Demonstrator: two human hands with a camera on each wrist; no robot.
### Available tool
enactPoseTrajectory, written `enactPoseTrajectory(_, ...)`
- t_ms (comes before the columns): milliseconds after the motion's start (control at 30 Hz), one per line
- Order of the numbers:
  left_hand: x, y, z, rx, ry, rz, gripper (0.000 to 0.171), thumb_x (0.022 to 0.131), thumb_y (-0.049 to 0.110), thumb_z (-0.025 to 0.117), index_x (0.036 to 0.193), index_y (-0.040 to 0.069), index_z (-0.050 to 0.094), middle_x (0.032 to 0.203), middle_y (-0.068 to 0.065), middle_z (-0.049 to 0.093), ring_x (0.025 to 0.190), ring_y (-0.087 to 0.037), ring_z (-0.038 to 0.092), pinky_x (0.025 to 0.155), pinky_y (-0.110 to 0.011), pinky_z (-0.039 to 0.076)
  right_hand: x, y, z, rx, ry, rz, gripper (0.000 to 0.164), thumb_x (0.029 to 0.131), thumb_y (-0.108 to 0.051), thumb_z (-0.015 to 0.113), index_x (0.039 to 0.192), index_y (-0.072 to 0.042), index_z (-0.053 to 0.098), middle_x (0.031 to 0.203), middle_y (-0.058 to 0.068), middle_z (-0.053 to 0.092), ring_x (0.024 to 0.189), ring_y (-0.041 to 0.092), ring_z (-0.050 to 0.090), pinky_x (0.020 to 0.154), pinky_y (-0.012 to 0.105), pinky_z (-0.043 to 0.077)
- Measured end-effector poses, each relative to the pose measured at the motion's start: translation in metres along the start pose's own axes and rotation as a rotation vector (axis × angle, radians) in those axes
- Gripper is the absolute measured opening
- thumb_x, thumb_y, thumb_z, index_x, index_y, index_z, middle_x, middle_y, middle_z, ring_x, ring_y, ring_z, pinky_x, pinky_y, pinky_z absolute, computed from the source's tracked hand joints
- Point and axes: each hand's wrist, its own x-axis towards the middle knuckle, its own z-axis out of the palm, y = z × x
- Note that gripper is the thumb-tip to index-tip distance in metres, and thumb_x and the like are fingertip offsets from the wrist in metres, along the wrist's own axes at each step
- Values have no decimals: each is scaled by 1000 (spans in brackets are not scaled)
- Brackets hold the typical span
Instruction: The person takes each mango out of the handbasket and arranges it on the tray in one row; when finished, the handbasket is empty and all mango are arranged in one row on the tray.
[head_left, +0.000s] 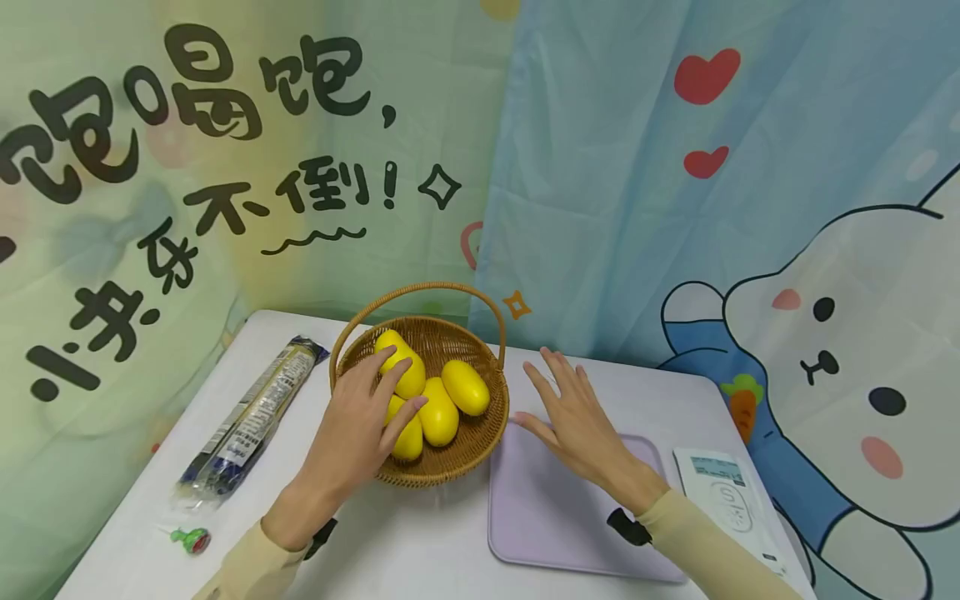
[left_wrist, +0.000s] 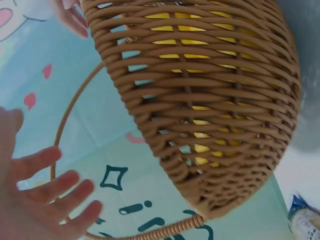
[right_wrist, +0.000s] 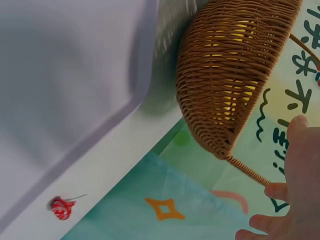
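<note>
A brown wicker basket [head_left: 450, 467] with an arched handle [head_left: 435, 286] stands toward the back of the table and holds several smooth yellow oval fruits [head_left: 465, 387] that look like mangoes. Over its left side hovers my left hand [head_left: 358, 417], fingers spread, overlapping two of the fruits in the head view. The left wrist view has that hand [left_wrist: 45, 192] beyond the basket's rim with nothing in its grasp. My right hand [head_left: 573, 417] is held with fingers extended above the lilac tray [head_left: 570, 533], to the right of the basket. It also holds nothing.
A long clear-and-blue plastic package [head_left: 251, 425] lies at the table's left, with a green wrapped lollipop [head_left: 191, 540] in front of it. On the right, a white packet [head_left: 731, 508] lies beside the tray. A red lollipop [right_wrist: 62, 207] shows in the right wrist view. Printed curtains hang behind the table.
</note>
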Motion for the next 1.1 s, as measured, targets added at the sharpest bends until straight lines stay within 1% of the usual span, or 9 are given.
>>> enactPoseTrajectory(133,-3,-4,-5,-30,119,13,44,104,38,58,129,2,63,146,-22,51,135,-38,49,106,-58,43,6,-6,0,-17,10,-36,76,100,-55,56,160,-14,32,169,16,18,155,37,19,123,63,17)
enactPoseTrajectory(267,-6,-10,-5,-51,247,-1,38,103,32,61,122,-1,65,152,-25,44,137,-43,45,107,-60,39,13,-14,-2,-31,13,-76,75,100,-57,54,159,-13,34,167,16,22,154,33,24,123,61,20)
enactPoseTrajectory(333,-9,-14,-4,-48,284,-24,36,100,27,64,122,-1,65,157,-27,37,141,-45,40,110,-63,35,17,-18,-3,-26,10,-93,75,101,-58,53,159,-13,35,167,16,24,153,32,26,123,59,22)
enactPoseTrajectory(367,-10,-15,-4,-42,287,-44,35,99,25,66,122,-1,65,159,-27,33,143,-45,36,112,-64,32,18,-21,-3,-23,10,-104,75,101,-58,52,158,-13,35,166,16,24,153,31,27,123,59,23)
enactPoseTrajectory(433,-14,-19,-2,-26,265,-91,37,98,24,67,125,0,63,164,-26,24,147,-44,30,114,-65,28,22,-25,-3,-13,13,-125,75,101,-58,53,158,-13,36,165,16,26,152,31,29,123,58,24)
enactPoseTrajectory(533,-20,-23,1,-8,222,-149,41,96,23,70,128,0,62,166,-26,18,149,-46,25,115,-68,25,27,-31,-3,1,18,-161,73,100,-56,54,157,-12,38,163,17,29,150,31,33,123,57,25)
enactPoseTrajectory(733,-27,-29,10,-26,152,-226,49,93,22,75,132,-2,59,163,-32,19,147,-53,26,112,-73,25,37,-42,-1,-8,12,-195,71,101,-57,52,157,-14,38,164,15,29,150,31,34,122,54,29)
enactPoseTrajectory(967,-31,-32,15,-87,46,-330,52,96,26,72,135,-4,57,163,-32,18,147,-53,26,110,-72,31,52,-50,1,14,-4,-231,69,102,-54,53,156,-12,40,163,20,30,148,33,36,121,52,31)
enactPoseTrajectory(1100,-33,-33,15,-110,-8,-362,53,98,29,69,137,-4,56,163,-32,15,146,-55,27,103,-74,38,61,-52,1,13,-14,-256,67,101,-47,59,155,-11,41,162,22,31,147,35,37,120,52,34)
